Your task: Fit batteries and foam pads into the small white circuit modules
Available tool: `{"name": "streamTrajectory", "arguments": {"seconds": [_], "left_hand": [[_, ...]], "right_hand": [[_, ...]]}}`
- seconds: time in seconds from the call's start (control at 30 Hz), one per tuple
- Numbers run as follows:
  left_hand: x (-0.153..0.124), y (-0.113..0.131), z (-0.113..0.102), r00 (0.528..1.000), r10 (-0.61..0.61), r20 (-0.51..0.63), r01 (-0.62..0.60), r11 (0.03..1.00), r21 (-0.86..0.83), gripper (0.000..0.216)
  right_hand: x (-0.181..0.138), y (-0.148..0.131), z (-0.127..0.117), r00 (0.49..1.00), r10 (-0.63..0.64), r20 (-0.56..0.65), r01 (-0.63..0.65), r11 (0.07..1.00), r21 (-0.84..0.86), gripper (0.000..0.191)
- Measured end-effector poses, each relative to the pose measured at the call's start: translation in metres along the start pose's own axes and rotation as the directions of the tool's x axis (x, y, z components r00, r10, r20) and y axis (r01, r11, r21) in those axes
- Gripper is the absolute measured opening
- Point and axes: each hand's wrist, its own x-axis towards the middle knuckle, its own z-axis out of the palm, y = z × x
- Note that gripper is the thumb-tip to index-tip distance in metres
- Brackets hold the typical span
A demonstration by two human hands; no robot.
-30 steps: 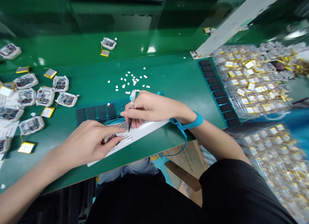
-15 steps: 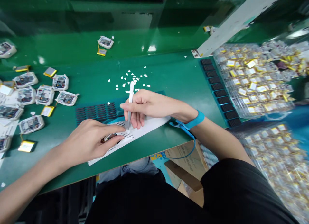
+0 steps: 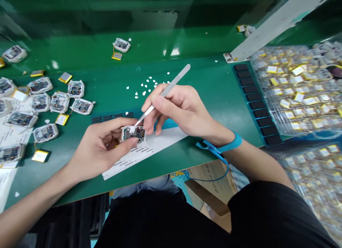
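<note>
My left hand (image 3: 103, 146) is closed around a small white device shell with an exposed circuit board (image 3: 133, 133), lifted a little above a white label strip (image 3: 144, 151). My right hand (image 3: 181, 109) pinches metal tweezers (image 3: 162, 94), their tips touching the top of the board. A blue wrist strap (image 3: 227, 145) circles my right wrist. Under both hands lies a blue sheet of black foam pads (image 3: 112, 117), partly hidden.
Several open white devices (image 3: 58, 101) and gold batteries (image 3: 62, 119) lie at the left. White paper bits (image 3: 149, 85) are scattered behind my hands. Another pad sheet (image 3: 253, 102) and clear trays of gold batteries (image 3: 296, 88) fill the right side. A cardboard box (image 3: 205, 187) sits below the table edge.
My left hand lifted the device off the label strip and turned its board upward. The tweezers swung from upright on the strip to slanting down onto the board.
</note>
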Motion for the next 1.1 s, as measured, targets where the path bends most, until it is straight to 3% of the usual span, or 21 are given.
{"name": "streamTrajectory", "arguments": {"seconds": [0.1,0.23,0.4,1.1], "left_hand": [[0.0004,0.0003,0.0021,0.998,0.05,-0.023,-0.051,0.998,-0.032,0.029],[-0.0011,-0.0014,0.0042,0.996,0.073,-0.057,-0.07,0.996,0.055,0.027],[-0.0015,-0.0016,0.0042,0.996,0.085,-0.028,-0.08,0.986,0.143,0.023],[-0.0017,0.0001,0.0034,0.994,0.108,0.01,-0.107,0.972,0.211,0.022]], "right_hand": [[-0.0012,0.002,0.0021,1.0,0.018,0.004,-0.018,1.0,-0.002,0.03],[-0.0014,0.0056,0.0047,0.999,0.031,0.018,-0.031,1.0,0.003,0.032],[-0.0013,0.0075,0.0053,0.999,0.041,0.027,-0.041,0.999,-0.014,0.032],[-0.0016,0.0073,0.0053,0.999,0.027,0.021,-0.026,0.999,-0.043,0.034]]}}
